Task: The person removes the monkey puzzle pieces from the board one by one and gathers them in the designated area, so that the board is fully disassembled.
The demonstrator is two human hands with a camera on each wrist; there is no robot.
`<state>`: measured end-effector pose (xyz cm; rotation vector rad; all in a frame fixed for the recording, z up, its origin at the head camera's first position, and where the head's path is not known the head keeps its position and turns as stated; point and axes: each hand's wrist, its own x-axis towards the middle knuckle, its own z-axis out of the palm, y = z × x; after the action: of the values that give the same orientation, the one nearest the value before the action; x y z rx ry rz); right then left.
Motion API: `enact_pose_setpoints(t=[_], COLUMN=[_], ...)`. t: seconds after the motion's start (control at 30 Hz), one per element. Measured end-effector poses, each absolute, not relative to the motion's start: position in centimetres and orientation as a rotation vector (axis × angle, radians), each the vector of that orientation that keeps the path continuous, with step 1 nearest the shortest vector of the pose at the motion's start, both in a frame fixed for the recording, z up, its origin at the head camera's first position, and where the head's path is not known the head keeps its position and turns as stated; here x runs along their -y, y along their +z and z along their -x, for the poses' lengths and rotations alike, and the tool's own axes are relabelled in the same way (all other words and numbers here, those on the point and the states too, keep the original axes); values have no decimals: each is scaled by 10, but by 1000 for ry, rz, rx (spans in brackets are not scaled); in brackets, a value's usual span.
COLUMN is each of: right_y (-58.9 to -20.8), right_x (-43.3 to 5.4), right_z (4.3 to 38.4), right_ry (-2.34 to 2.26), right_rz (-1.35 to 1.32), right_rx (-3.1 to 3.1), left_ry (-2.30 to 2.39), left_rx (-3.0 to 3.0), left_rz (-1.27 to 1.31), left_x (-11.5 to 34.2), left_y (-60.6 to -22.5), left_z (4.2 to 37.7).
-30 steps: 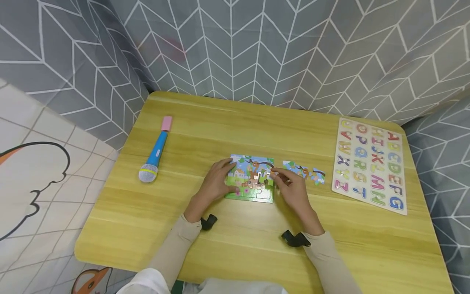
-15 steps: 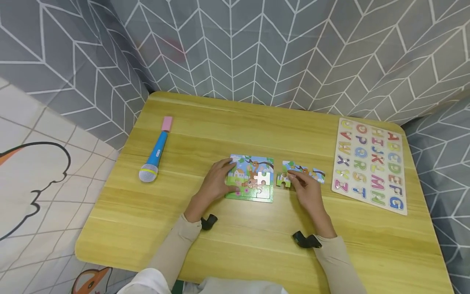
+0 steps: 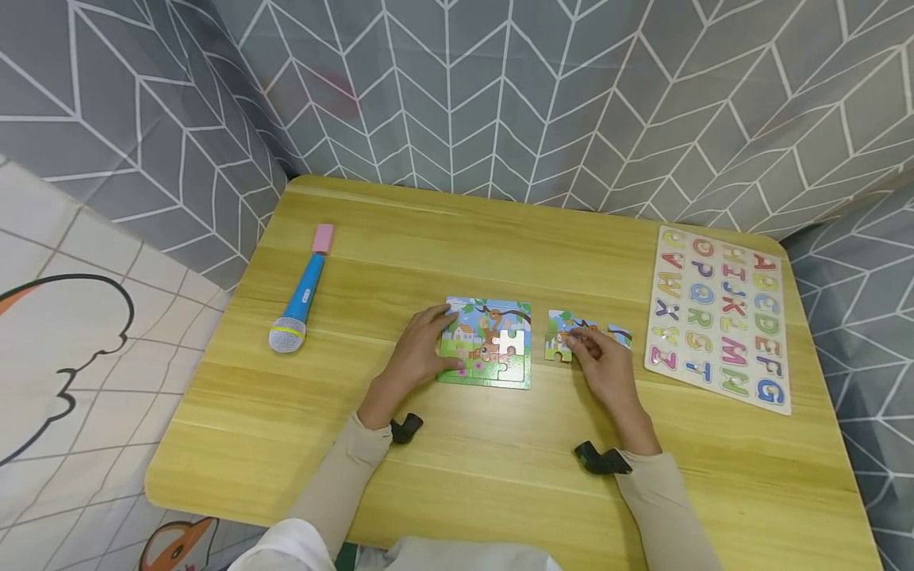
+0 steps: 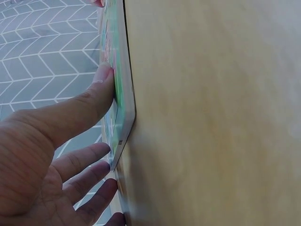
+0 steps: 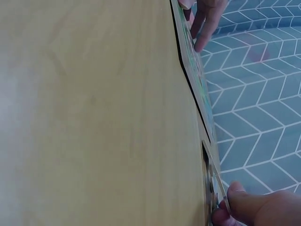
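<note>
sleeves: long, beige, both arms | wrists: small black camera mount on each | hands: bare

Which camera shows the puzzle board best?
The head view: the puzzle board lies face up, its picture and one white gap plain. The left wrist view shows only its edge under the left hand; the right wrist view shows it edge-on too.

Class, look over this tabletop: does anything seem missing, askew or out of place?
Yes. The jigsaw puzzle shows a white piece-shaped gap on its right side. Loose pieces lie on the table beside it, under the right hand.
</note>
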<state>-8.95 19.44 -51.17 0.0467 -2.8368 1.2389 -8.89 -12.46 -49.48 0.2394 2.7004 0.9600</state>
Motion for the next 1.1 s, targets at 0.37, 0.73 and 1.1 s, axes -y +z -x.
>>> enact_pose_setpoints(t=[0.37, 0.73, 1.1], right_y=[-511, -510, -510], right_x=[-198, -196, -194], right_z=[92, 90, 89], right_ry=[1170, 1146, 1129], right_rz=[-48, -54, -70], right_rx=[2827, 2816, 2843], left_ry=[955, 981, 971], left_rx=[-2689, -2689, -2686], left_rz=[-232, -235, -226], left_x=[125, 125, 124], left_y=[-492, -492, -490], left_z=[89, 87, 88])
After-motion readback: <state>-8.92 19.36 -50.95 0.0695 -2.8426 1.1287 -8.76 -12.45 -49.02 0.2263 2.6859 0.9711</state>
